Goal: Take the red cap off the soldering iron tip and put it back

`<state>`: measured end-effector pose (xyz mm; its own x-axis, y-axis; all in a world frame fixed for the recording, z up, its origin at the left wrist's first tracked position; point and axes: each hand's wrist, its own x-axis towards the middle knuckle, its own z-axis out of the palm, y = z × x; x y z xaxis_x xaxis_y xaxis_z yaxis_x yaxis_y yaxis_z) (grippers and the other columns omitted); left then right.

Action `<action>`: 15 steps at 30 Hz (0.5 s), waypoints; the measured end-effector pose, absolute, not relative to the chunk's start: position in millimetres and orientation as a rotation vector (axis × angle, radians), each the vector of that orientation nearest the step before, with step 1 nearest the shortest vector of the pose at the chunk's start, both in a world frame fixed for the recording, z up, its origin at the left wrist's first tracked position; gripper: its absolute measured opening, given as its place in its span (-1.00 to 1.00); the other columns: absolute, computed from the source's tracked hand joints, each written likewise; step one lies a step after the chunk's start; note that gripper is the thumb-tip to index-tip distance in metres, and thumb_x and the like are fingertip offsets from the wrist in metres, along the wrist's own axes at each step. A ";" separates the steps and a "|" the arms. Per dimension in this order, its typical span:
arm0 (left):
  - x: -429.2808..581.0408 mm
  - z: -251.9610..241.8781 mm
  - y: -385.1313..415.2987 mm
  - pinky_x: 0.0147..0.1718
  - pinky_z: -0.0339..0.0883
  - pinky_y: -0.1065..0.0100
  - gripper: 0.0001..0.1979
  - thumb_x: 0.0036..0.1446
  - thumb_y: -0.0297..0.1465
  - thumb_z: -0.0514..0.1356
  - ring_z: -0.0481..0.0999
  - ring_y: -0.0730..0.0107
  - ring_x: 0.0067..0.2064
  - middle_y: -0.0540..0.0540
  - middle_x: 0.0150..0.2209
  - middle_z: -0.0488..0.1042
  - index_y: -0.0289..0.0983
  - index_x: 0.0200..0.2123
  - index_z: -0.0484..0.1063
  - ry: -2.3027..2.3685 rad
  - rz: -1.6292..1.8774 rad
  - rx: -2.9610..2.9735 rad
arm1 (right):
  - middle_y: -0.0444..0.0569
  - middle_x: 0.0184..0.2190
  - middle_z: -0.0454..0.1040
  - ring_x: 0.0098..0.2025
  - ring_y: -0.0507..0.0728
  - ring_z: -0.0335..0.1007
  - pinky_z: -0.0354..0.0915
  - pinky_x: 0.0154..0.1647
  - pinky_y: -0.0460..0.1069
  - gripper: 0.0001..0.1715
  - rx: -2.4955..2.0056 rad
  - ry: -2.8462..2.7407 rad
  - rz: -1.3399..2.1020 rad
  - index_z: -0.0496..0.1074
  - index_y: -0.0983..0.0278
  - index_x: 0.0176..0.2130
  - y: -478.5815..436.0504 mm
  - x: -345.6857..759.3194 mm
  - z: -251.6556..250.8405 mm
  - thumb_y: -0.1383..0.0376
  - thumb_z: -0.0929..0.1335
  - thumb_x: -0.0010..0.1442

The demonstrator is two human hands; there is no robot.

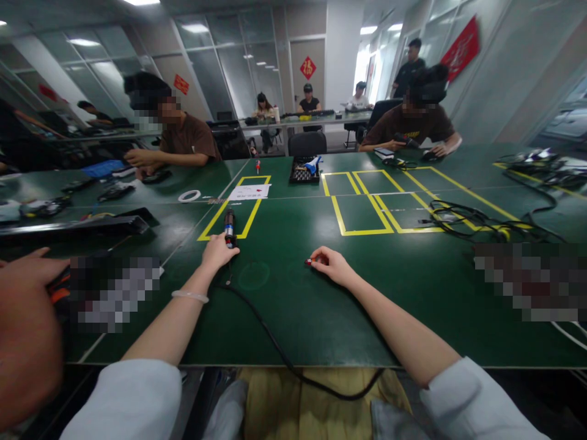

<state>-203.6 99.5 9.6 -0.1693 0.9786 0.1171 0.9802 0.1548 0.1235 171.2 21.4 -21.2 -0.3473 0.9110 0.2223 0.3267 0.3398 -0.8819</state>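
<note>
My left hand (219, 252) is closed round the near end of a black corded tool (229, 225) with a blue band, which lies on the green table (293, 305) inside a yellow taped box. Its black cable (275, 348) trails back toward me over the table edge. My right hand (331, 263) rests on the table to the right, fingers pinched on a small red and silver part (309, 261).
A white paper (250, 192) and a black parts tray (304, 171) lie farther out. Yellow taped boxes (367, 208) and a tangle of black cables (463, 217) sit right. Another person's hand (27, 324) is at the near left; people sit across the table.
</note>
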 end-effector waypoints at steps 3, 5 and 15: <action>-173.5 8.1 85.6 -0.13 0.38 0.19 -0.40 -0.04 -0.15 0.20 0.43 0.03 -0.01 -0.28 0.00 0.33 -0.28 0.07 0.31 -2.340 -0.293 -2.050 | -0.18 -0.49 0.32 -0.46 0.00 0.20 0.15 -0.41 -0.09 -0.80 -1.096 -1.834 0.988 0.38 0.30 -0.22 20.9 170.5 -20.9 0.28 0.36 0.10; -153.4 7.1 76.5 -0.13 0.38 0.19 -0.41 -0.03 -0.16 0.19 0.42 0.03 0.00 -0.26 0.00 0.33 -0.26 0.08 0.30 -2.294 -0.312 -2.103 | -0.19 -0.49 0.31 -0.46 0.00 0.20 0.16 -0.40 -0.09 -0.79 -1.082 -1.811 0.991 0.37 0.30 -0.22 20.8 169.9 -20.9 0.29 0.35 0.10; -54.8 6.3 28.8 -0.13 0.35 0.26 -0.34 0.01 -0.23 0.20 0.38 0.13 0.01 -0.21 0.02 0.30 -0.21 0.19 0.17 -2.007 -0.457 -2.477 | -0.11 -0.37 0.38 -0.41 0.01 0.24 0.21 -0.35 -0.08 -0.90 -1.022 -1.856 0.871 0.36 0.27 -0.27 24.7 170.2 -27.9 0.29 0.33 0.15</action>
